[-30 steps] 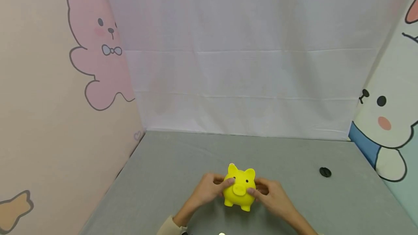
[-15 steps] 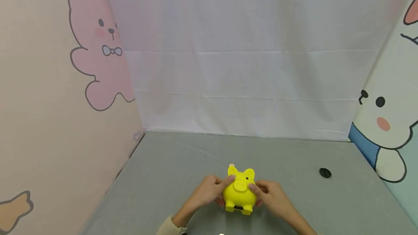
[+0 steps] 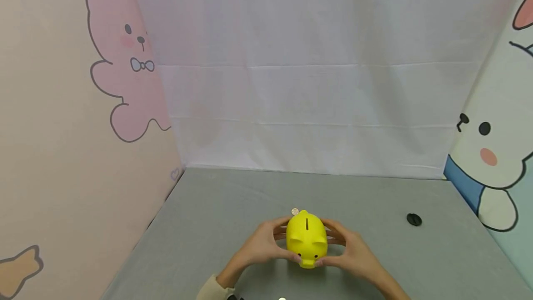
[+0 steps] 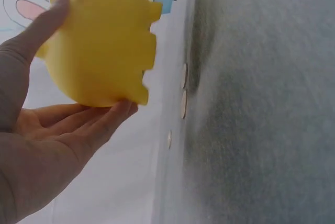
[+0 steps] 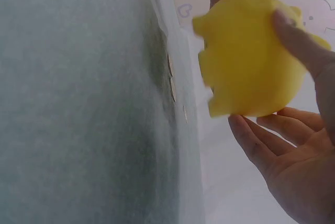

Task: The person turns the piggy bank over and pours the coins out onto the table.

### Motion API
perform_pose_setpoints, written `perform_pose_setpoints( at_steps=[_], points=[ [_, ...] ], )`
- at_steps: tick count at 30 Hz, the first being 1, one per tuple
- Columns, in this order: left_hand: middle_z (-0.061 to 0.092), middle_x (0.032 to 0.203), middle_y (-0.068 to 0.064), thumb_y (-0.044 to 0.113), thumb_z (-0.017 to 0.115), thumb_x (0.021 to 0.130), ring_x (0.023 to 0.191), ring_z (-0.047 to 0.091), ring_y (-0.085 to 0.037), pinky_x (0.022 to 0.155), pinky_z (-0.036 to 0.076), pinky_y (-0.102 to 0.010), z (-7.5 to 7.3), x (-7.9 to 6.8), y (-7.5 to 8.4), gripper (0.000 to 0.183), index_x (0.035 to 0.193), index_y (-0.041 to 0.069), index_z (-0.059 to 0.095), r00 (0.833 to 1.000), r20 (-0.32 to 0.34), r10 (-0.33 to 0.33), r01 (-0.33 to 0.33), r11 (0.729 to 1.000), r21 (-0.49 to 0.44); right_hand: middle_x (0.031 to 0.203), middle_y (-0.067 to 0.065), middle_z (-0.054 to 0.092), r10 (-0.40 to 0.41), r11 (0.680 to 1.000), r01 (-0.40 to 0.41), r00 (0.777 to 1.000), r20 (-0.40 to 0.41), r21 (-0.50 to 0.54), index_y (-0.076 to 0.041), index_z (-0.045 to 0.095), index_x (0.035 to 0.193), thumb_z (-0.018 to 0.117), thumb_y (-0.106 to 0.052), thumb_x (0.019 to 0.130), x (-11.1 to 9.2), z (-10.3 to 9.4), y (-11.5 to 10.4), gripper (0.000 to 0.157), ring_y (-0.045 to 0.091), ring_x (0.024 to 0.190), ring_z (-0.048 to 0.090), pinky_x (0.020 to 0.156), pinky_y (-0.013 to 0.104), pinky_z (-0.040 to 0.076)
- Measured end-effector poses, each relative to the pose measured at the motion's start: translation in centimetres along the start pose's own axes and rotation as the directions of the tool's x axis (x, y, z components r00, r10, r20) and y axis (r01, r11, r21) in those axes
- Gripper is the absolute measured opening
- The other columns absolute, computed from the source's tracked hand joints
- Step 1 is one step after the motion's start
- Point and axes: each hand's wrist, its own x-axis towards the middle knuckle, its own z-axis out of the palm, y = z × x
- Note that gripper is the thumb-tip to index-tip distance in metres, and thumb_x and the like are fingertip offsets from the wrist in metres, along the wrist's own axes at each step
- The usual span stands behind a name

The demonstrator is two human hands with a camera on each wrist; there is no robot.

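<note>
A yellow piggy bank [image 3: 306, 240] is held between both hands, its coin slot facing up and its snout toward the person. My left hand [image 3: 265, 244] grips its left side, thumb beside the snout and fingers behind the body. On the right side my right hand [image 3: 349, 249] grips it the same way. Both wrist views show the piggy bank [image 4: 104, 41] raised off the grey table, its feet [image 5: 214, 106] clear of the cloth. A coin [image 3: 294, 211] lies just behind it. Several coins, including one coin [image 4: 184, 103], appear edge-on below it.
A round black plug [image 3: 414, 219] lies on the grey table [image 3: 233, 198] at the right. Another coin [image 3: 282, 298] shows at the bottom edge of the head view. A white cloth [image 3: 312, 91] hangs behind the table, with walls on both sides.
The piggy bank has tipped from face and underside showing to its top showing, snout lowered. Both hands have turned with it, and the coin behind has come into fuller view.
</note>
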Motion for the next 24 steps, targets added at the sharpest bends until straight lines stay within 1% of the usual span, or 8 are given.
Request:
perform_pose_setpoints(
  at_steps=[4,6,8,10,14,17,21,24],
  points=[
    [0.05,0.163,-0.009,0.032,0.096,0.077,0.142,0.059,-0.025,0.112,0.054,-0.029,0.16,-0.01,-0.09,0.101,0.161,0.014,0.042,0.999,-0.011,0.036,-0.036,0.999,0.022,0.157,0.018,0.054,-0.055,0.998,0.055,0.998,-0.018,-0.02,-0.006,0.046,0.156,0.095,-0.04,0.073,0.07,0.01,0.15,0.101,0.039,0.128,0.066,0.097,0.034,0.063],
    [0.049,0.163,-0.009,0.031,0.096,0.077,0.143,0.058,-0.027,0.113,0.054,-0.031,0.26,-0.02,-0.05,0.102,0.161,0.012,0.041,0.999,-0.025,0.046,-0.046,0.999,0.014,0.156,0.016,0.055,-0.072,0.997,0.071,0.997,-0.039,-0.027,-0.009,0.047,0.156,0.096,-0.041,0.072,0.07,0.04,0.14,0.102,0.033,0.127,0.067,0.097,0.033,0.063],
    [0.048,0.164,-0.007,0.03,0.096,0.076,0.145,0.056,-0.027,0.114,0.052,-0.03,0.37,-0.04,-0.02,0.104,0.162,0.013,0.04,0.997,-0.044,0.07,-0.069,0.998,0.014,0.156,0.013,0.057,-0.108,0.993,0.105,0.992,-0.064,-0.047,-0.012,0.047,0.156,0.097,-0.039,0.071,0.05,0.07,0.15,0.102,0.021,0.128,0.067,0.097,0.034,0.063],
    [0.048,0.164,-0.005,0.029,0.096,0.075,0.147,0.054,-0.026,0.116,0.05,-0.03,0.45,-0.1,0.0,0.105,0.162,0.015,0.039,0.99,-0.065,0.125,-0.123,0.992,0.038,0.156,0.012,0.057,-0.189,0.979,0.18,0.978,-0.093,-0.096,-0.013,0.047,0.157,0.098,-0.034,0.069,0.03,0.14,0.16,0.103,0.01,0.131,0.063,0.097,0.036,0.063],
    [0.049,0.163,0.002,0.028,0.097,0.074,0.148,0.053,-0.023,0.117,0.048,-0.028,0.49,-0.12,-0.06,0.105,0.162,0.023,0.04,0.962,-0.119,0.246,-0.235,0.967,0.096,0.157,0.014,0.055,-0.356,0.922,0.322,0.923,-0.145,-0.217,-0.011,0.045,0.159,0.101,-0.017,0.065,0.13,0.27,0.18,0.11,-0.003,0.138,0.054,0.096,0.036,0.064],
    [0.05,0.162,0.006,0.026,0.097,0.073,0.147,0.054,-0.022,0.117,0.048,-0.027,0.44,0.06,-0.2,0.104,0.16,0.026,0.041,0.953,-0.133,0.274,-0.261,0.96,0.103,0.157,0.016,0.055,-0.392,0.902,0.346,0.907,-0.154,-0.259,-0.009,0.045,0.159,0.102,-0.011,0.062,0.36,0.25,0.15,0.113,0.006,0.137,0.058,0.096,0.033,0.063],
    [0.05,0.162,0.007,0.025,0.097,0.073,0.148,0.053,-0.02,0.117,0.047,-0.026,0.54,0.09,-0.44,0.104,0.16,0.025,0.042,0.96,-0.124,0.251,-0.241,0.967,0.085,0.154,0.018,0.057,-0.389,0.904,0.346,0.909,-0.148,-0.251,-0.006,0.046,0.157,0.102,-0.011,0.061,0.49,0.41,0.3,0.112,0.015,0.132,0.064,0.095,0.03,0.063],
    [0.049,0.162,0.006,0.025,0.097,0.073,0.148,0.053,-0.021,0.117,0.047,-0.027,0.57,-0.04,-0.44,0.104,0.16,0.024,0.041,0.962,-0.122,0.243,-0.235,0.969,0.078,0.153,0.018,0.058,-0.387,0.905,0.344,0.909,-0.151,-0.248,-0.005,0.046,0.157,0.102,-0.012,0.061,0.45,0.62,0.42,0.111,0.014,0.131,0.064,0.095,0.03,0.064]
  ],
)
